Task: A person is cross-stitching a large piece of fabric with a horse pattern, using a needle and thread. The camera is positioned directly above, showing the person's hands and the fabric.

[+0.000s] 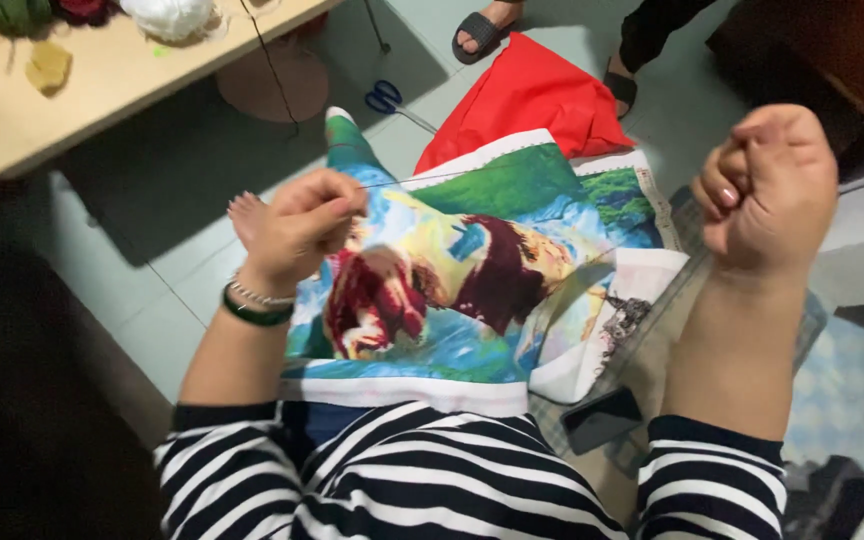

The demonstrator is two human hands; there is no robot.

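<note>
The left hand (302,225) is low and bent at the wrist, its fingers pinched together in a tight grip. The right hand (767,190) is raised higher, closed in a fist, forearm upright.

Floor (182,250): pale grey-green tiles. Light wooden table (102,80) at upper left, on a round base (272,85). Dark wooden furniture (832,50) at upper right. Lighting: even.

Open floor (192,160) lies far left beside the table (102,90); scissors (384,97), red cloth (532,100) and sandalled feet (482,30) crowd the far side.
</note>
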